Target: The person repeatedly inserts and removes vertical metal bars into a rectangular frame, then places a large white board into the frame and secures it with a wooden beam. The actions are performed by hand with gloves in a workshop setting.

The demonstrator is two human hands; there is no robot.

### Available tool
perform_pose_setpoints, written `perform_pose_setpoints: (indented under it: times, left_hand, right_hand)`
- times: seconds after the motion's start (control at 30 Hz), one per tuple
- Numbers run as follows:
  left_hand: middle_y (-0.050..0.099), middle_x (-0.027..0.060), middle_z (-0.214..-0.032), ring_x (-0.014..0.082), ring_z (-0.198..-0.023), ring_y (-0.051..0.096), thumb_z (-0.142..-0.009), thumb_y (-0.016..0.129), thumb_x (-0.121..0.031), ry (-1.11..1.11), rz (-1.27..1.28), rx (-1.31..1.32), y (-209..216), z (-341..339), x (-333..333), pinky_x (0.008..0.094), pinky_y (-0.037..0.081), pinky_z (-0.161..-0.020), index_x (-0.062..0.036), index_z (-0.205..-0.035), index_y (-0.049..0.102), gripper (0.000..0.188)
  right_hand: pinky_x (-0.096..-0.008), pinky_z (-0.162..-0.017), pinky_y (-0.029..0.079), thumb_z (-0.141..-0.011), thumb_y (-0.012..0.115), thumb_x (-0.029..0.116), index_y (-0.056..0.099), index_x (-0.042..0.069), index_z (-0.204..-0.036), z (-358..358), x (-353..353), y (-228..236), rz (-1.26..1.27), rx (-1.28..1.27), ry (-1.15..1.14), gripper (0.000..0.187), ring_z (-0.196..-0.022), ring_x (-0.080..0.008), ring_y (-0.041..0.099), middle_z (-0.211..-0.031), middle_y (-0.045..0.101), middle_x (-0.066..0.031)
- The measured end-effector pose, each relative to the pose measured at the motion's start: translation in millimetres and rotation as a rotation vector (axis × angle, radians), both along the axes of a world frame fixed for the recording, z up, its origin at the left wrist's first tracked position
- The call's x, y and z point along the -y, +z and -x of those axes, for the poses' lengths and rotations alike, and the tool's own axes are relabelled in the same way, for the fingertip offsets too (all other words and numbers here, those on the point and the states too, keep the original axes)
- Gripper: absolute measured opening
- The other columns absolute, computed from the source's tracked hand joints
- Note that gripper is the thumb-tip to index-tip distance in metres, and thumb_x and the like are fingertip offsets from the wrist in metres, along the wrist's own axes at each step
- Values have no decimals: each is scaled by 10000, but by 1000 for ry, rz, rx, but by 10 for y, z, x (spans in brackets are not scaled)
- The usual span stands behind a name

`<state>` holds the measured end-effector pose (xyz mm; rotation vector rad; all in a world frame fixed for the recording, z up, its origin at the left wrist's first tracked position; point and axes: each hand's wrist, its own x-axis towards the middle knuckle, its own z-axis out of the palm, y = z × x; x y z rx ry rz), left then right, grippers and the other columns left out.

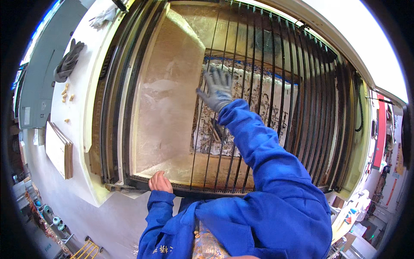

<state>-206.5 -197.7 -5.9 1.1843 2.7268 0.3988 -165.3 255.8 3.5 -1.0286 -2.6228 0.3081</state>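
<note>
Left hand: my bare left hand (pixel 160 181) rests on the near front edge of the machine bed, fingers curled over the rim; I cannot tell whether they grip anything beyond the edge itself.

Just past those fingers: the black metal slatted bed (pixel 254 77) of the open cutting machine runs away from me, its thin bars side by side.

Right hand: my right hand (pixel 217 89), in a grey work glove on a blue sleeve, reaches well out over the bars, fingers spread wide and flat, closed on nothing. The palm lies on or just above the right edge of the large pale tan flat sheet (pixel 170 90); I cannot tell whether it touches.

Sheet: it lies to the left of the gloved fingers, covering the left part of the bed.

Right of the fingertips: a cut-through patterned panel with blue-taped edges (pixel 258 103) sits under the bars.

Progress, as I judge it: the sheet is on the bed but apparently not settled; nothing has been lifted out.

Far left: a stack of thin wooden boards (pixel 59 149), small wooden bits (pixel 66 93) and a dark grey glove (pixel 69 60) lie on the white casing (pixel 86 108).
</note>
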Motion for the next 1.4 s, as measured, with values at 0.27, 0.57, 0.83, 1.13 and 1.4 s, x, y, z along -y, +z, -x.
perform_pose_setpoints:
  times: [0.27,0.57,0.83,1.13,1.4]
  left_hand:
    - [633,132,-1109,324,-1065,576,-825,564,-89,10,-15,7,-49,-7,9,450,374,-976,-66,-1077,608,257]
    - [647,111,-1063,298,-1054,580,-815,576,-123,59,-50,-31,-175,-20,80,445,384,-966,-71,-1027,630,225]
    - [623,146,-1134,331,-1071,576,-861,613,-161,-7,-242,-54,-365,52,183,450,427,-930,-52,-1136,596,296]
    - [620,147,-1155,232,-1050,599,-908,602,-25,226,-627,416,-754,-577,1446,345,482,-939,9,-1191,565,287]
    - [641,114,-974,190,-887,616,-873,637,-42,341,12,477,-1455,-2610,2624,306,521,-798,-6,-1113,601,245]
  right_hand:
    - [-575,-1144,134,-870,540,511,375,128,-1450,48,217,-223,45,85,105,715,-1413,-376,252,-1511,311,-213]
    - [-603,-1123,146,-833,586,503,418,60,-1403,-1073,1452,387,-40,-49,160,741,-1369,-398,309,-1462,368,-222]
    - [-584,-1148,113,-846,570,543,463,121,-1394,-1927,2499,108,74,188,176,701,-1405,-385,267,-1497,331,-207]
    - [-506,-1103,294,-815,696,333,498,73,-1335,-3734,2885,910,12,-485,-106,614,-1324,-384,387,-1396,453,-212]
    - [-353,-817,506,-810,696,123,653,39,-1038,-7873,2378,-87,-73,-1084,-1390,246,-911,-279,639,-973,653,-178]
